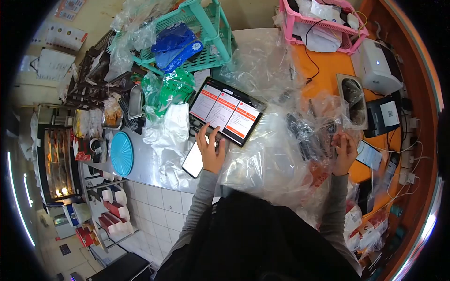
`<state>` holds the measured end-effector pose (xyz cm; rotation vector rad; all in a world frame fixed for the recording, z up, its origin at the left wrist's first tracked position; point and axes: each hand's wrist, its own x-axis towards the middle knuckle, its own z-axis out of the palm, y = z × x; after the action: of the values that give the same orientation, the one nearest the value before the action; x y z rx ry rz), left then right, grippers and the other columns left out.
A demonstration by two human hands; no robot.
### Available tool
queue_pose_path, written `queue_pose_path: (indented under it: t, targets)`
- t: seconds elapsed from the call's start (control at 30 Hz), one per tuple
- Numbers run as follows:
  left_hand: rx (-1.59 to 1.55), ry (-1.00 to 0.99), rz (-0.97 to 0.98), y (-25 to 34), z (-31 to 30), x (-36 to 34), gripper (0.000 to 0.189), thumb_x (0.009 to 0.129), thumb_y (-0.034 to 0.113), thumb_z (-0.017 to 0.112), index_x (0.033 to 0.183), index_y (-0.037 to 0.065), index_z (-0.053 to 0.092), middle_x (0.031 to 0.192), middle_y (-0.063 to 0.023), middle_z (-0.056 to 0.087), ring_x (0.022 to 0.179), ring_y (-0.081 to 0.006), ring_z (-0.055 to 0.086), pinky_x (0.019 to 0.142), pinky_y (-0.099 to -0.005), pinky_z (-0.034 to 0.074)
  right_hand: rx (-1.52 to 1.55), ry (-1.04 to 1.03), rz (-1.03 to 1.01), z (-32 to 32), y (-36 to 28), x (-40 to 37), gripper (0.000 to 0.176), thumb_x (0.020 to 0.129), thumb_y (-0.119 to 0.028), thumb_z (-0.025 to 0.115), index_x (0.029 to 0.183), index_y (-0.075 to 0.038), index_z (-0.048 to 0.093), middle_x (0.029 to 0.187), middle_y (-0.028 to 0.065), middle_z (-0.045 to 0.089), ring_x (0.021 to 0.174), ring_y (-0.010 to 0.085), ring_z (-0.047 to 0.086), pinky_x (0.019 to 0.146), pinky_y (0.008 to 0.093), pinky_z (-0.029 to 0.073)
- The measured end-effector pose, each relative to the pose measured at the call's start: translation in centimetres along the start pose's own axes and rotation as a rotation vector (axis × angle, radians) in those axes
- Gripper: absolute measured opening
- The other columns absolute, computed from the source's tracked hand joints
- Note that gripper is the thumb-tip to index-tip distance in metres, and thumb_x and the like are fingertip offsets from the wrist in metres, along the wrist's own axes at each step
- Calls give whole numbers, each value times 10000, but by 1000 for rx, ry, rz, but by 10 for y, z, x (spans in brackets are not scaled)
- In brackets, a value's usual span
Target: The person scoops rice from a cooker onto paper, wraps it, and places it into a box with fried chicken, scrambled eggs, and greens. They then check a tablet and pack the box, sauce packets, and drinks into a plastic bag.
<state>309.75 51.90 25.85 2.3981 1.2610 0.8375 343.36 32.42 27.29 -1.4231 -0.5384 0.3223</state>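
Observation:
My left hand (212,154) reaches over a phone (193,161) with a bright white screen. Its fingers are spread, with the tips at the lower edge of a tablet (227,110) that shows columns of text with orange bars. To the right, my right hand (345,151) has its fingers curled together at the edge of a clear plastic bag (328,117). Dark containers (302,136) show through the plastic beside that hand. A second phone (369,154) with a lit screen lies just right of it.
A green rack (211,42) holds a blue packet (176,47). White bags (171,126) and a turquoise round lid (122,153) lie left. A pink rack (323,21), white printer (380,65), metal tray (352,100) and loose cables stand right, on orange surface.

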Motion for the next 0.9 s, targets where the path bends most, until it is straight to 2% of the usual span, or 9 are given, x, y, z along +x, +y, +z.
queue_pose_path:
  t: [0.07, 0.23, 0.33, 0.4, 0.47, 0.53, 0.57, 0.7, 0.9]
  targets:
    - [1, 8, -2, -5, -6, 1, 331, 858, 201, 553, 1167, 80, 549, 1322, -157, 368, 1219, -354, 329, 1028, -502, 209, -49, -4, 4, 1, 4, -3, 156, 915, -115, 532, 944, 15, 612, 817, 56, 611, 712, 97, 564, 641, 215, 458]
    - [104, -25, 19, -24, -18, 3, 444, 836, 212, 595, 1251, 92, 496, 1350, -153, 354, 1240, -338, 334, 1040, -519, 190, -274, -45, -29, 5, 3, -11, 146, 912, -92, 528, 946, 24, 610, 813, 58, 610, 716, 109, 563, 660, 215, 452]
    - [91, -26, -58, -34, -47, -5, 574, 781, 201, 665, 1290, 61, 438, 1346, -161, 357, 1243, -337, 342, 1045, -486, 225, -645, 136, -383, 20, -26, -19, 136, 904, -68, 525, 943, 30, 612, 820, 75, 617, 706, 135, 570, 658, 234, 455]
    - [-195, -11, -81, -60, -62, -22, 863, 589, 308, 825, 1295, 31, 414, 1324, -197, 385, 1222, -383, 353, 1013, -455, 300, -676, 120, -445, 31, -48, -29, 124, 893, -43, 523, 933, 31, 615, 814, 87, 617, 695, 144, 570, 632, 251, 451]
    - [-128, -172, 1, -75, -78, -37, 909, 553, 387, 830, 1298, 60, 427, 1317, -195, 391, 1219, -373, 361, 999, -473, 309, -700, 36, -441, 46, -62, -48, 111, 872, -15, 527, 919, 26, 619, 806, 93, 617, 678, 154, 569, 606, 266, 445]
    - [9, -298, 16, -82, -87, -45, 872, 587, 434, 799, 1303, 90, 438, 1296, -186, 407, 1200, -356, 376, 989, -463, 308, -721, -104, -380, 63, -71, -67, 105, 840, 17, 538, 900, 14, 625, 797, 92, 617, 653, 164, 568, 580, 279, 438]
    - [73, -358, 29, -84, -89, -45, 855, 604, 458, 783, 1305, 105, 443, 1286, -181, 415, 1191, -348, 384, 984, -458, 307, -774, -167, -574, 71, -70, -70, 143, 777, 52, 562, 886, -8, 633, 772, 77, 609, 588, 163, 539, 544, 291, 416]
    - [130, -340, 127, -93, -74, -18, 707, 739, 508, 652, 1319, 156, 451, 1155, -135, 470, 1091, -284, 433, 932, -417, 298, -835, -300, -543, 94, -74, -93, 196, 741, 72, 564, 887, -32, 642, 760, 67, 600, 528, 161, 482, 527, 289, 396]
    - [190, -331, 236, -111, -70, -6, 493, 840, 444, 557, 1269, 207, 512, 1027, -74, 487, 976, -221, 451, 872, -391, 313, -907, -235, -486, 105, -96, -119, 178, 761, 83, 557, 892, -6, 638, 772, 85, 599, 553, 165, 503, 513, 271, 399]
